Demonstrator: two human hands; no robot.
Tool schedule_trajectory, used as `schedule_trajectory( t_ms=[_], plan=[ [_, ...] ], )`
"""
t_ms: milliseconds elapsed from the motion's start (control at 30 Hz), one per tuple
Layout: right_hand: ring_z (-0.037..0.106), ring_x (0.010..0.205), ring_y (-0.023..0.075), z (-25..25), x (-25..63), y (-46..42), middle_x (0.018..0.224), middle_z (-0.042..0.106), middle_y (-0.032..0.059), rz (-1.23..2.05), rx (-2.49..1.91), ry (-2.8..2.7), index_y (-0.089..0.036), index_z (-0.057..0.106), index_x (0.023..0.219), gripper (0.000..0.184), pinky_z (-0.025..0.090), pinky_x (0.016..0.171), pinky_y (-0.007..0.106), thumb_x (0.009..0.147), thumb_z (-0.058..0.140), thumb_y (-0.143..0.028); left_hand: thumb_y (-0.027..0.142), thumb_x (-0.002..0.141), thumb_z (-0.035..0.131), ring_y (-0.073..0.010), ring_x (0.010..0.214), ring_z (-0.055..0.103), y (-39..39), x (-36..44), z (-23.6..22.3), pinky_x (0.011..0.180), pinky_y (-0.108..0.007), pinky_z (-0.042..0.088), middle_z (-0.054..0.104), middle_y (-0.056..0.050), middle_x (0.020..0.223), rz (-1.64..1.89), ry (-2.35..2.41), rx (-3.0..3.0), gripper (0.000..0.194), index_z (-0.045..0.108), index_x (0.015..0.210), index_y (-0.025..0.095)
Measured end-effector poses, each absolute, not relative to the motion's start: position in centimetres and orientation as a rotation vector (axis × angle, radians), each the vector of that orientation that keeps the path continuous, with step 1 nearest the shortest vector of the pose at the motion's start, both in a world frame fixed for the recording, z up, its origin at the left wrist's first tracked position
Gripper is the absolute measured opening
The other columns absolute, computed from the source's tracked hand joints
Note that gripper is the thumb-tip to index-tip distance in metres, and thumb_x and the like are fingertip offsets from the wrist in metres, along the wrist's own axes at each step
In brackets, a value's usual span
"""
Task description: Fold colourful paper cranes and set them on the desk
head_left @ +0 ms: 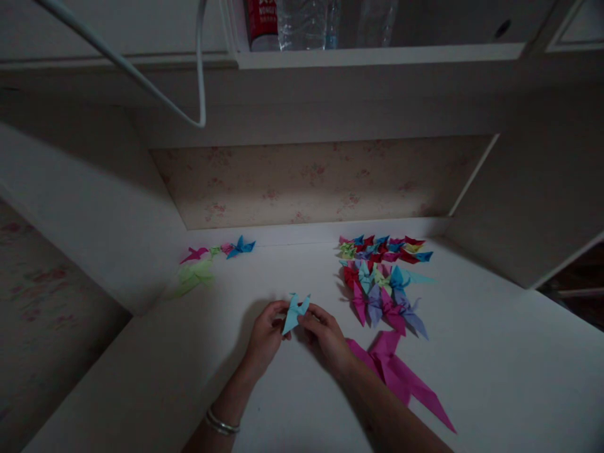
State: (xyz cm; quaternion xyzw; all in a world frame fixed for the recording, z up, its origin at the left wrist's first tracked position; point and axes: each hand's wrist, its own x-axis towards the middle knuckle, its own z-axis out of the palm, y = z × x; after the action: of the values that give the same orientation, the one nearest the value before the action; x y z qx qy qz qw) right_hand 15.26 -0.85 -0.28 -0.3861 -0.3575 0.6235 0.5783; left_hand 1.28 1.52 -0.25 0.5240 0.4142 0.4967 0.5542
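A small light-blue origami crane (pixel 293 314) is held above the middle of the white desk (pixel 292 402). My left hand (pixel 267 333) grips its left side, with a bangle on that wrist. From the right, my right hand (pixel 327 332) pinches the same paper crane between thumb and fingers. Just beyond my right forearm lies a large magenta origami crane (pixel 394 365), partly hidden by the arm. Behind it several small folded cranes (pixel 375 302) in red, purple, blue and green stand in close rows.
At the back left lie a blue paper crane (pixel 241 247), a pink one (pixel 194 254) and a pale-green one (pixel 195 275). White side panels and a back wall enclose the desk. Overhead, a shelf (pixel 377 58) holds clear bottles and a red can (pixel 262 22); a white cable (pixel 141 78) hangs down.
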Motion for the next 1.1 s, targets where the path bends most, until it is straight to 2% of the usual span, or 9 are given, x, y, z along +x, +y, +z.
schedule_trajectory(
  t_ms=[467,800,1100],
  plan=[
    [0.038,0.046,0.0080,-0.36,15.31,-0.85,0.055,0.045,-0.0056,1.441,-0.950,-0.866,-0.016,0.068,0.088,0.027,0.028,0.043,0.022,0.069,0.072,-0.033,0.019,0.068,0.062,-0.0073,0.050,0.053,1.29,1.40,0.36,0.046,-0.020,0.041,0.066,-0.004,0.090,1.179,1.035,1.218,0.024,0.061,0.091,0.017],
    [0.036,0.047,0.0073,-0.30,15.22,-0.85,0.057,0.044,-0.0052,1.445,-0.918,-0.875,-0.015,0.068,0.090,0.026,0.027,0.044,0.022,0.071,0.070,-0.032,0.018,0.069,0.061,-0.0072,0.050,0.054,1.54,1.26,-0.31,0.047,-0.021,0.041,0.066,-0.004,0.091,1.182,1.019,1.223,0.026,0.061,0.095,0.017],
    [0.038,0.047,0.0080,-0.81,15.29,-0.75,0.056,0.047,-0.0046,1.443,-0.932,-0.877,-0.016,0.067,0.086,0.029,0.028,0.044,0.022,0.068,0.073,-0.038,0.017,0.068,0.061,-0.0079,0.052,0.054,1.42,1.32,0.14,0.047,-0.021,0.041,0.067,-0.005,0.094,1.173,1.022,1.220,0.026,0.063,0.094,0.017]
  ],
)
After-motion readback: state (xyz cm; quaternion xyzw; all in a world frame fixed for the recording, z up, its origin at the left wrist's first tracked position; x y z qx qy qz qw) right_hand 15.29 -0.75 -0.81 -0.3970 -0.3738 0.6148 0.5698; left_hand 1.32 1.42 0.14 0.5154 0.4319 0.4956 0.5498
